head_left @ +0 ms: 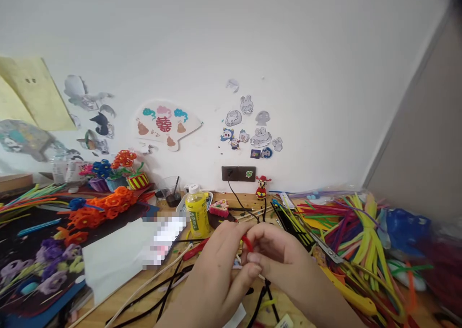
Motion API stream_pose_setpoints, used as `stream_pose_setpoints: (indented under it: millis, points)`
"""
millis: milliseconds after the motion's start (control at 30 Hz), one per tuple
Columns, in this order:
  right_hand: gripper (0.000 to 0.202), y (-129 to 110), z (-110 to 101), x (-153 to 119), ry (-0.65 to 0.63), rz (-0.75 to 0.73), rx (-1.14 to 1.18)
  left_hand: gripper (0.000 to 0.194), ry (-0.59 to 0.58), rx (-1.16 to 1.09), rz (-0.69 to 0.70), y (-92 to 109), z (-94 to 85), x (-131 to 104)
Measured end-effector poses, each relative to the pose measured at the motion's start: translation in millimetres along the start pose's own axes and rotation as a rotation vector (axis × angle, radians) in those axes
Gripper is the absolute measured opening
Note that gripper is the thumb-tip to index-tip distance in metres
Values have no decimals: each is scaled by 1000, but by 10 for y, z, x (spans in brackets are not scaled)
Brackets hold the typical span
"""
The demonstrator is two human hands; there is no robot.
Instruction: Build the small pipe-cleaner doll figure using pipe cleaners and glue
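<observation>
My left hand (224, 260) and my right hand (277, 253) meet over the table, fingers curled inward. Between them shows a short, bent piece of red pipe cleaner (247, 243), gripped at the fingertips. My fingers hide most of it, so its full shape is not visible. Black pipe cleaners (166, 289) lie on the wood beneath and to the left of my wrists. Just left of my left hand is a red-handled tool (195, 250), partly covered by that hand.
A yellow-labelled bottle (198, 212) stands behind my left hand. Bundled pipe cleaners (366, 241) and a yellow utility knife (348, 289) lie to the right. On the left are a white sheet (115, 256), orange pipe-cleaner flowers (101, 210) and small flowerpots (137, 180). A red figurine (262, 188) stands by the wall.
</observation>
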State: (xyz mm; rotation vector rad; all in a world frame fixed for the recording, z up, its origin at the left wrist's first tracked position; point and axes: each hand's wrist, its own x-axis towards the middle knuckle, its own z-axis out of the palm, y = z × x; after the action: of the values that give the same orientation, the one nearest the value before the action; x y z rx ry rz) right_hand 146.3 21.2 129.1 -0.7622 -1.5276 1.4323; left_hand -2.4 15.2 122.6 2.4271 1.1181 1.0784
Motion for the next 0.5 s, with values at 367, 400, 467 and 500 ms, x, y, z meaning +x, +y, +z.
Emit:
stream_pose_setpoints:
  millis: [367,400,467,500]
  points:
    - [4,-59,-95,-34,91,-55,-325,41,24,139,134,-44,116,0]
    - [4,-59,-110,-31,96,-62,-334,41,20,168,131,-54,111,4]
    - [4,-63,-137,-23,108,-64,-334,41,31,236,146,-73,106,15]
    - [3,-66,-146,-19,108,-59,-326,42,43,270,165,-81,107,22]
